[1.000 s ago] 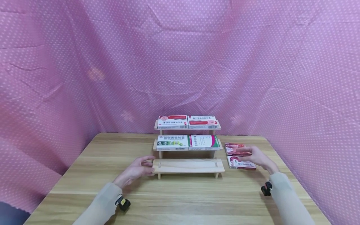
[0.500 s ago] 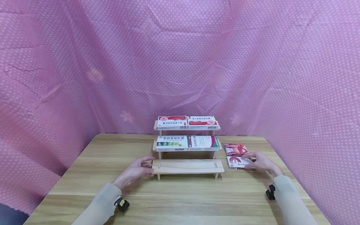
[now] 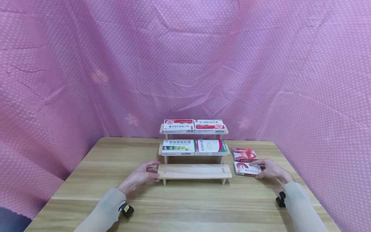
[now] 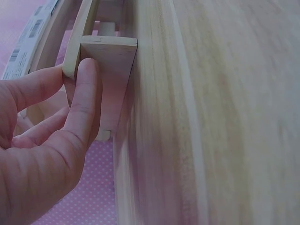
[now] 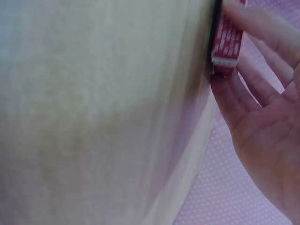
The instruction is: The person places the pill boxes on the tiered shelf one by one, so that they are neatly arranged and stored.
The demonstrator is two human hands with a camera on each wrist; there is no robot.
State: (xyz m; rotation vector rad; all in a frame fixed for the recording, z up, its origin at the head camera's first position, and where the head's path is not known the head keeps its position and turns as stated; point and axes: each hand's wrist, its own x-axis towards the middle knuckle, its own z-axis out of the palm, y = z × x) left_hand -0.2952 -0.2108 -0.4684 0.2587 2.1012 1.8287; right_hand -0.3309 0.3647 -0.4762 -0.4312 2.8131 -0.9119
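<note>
My left hand (image 3: 140,176) pinches the left end of the lowest step of a three-tier wooden display stand (image 3: 194,171). In the left wrist view its fingers (image 4: 83,105) lie on both sides of the board's end, by the support leg. Over on the right, my right hand (image 3: 271,169) grips a white and red medicine box (image 3: 245,168) by its right end, thumb on the near side and fingers on the far side. The box lies close over the table, and its red printed side (image 5: 228,40) shows in the right wrist view. Just behind it is a red medicine box (image 3: 244,154).
Two red and white medicine boxes (image 3: 178,125) lie side by side on the top step. The middle step carries a green and white box (image 3: 178,146) and a white, pink and green one (image 3: 208,146). A pink dotted cloth (image 3: 185,64) hangs behind the wooden table (image 3: 185,206).
My right hand has moved from over the red box toward the near right and taken hold of the white and red box's right end. The left hand has stayed on the stand.
</note>
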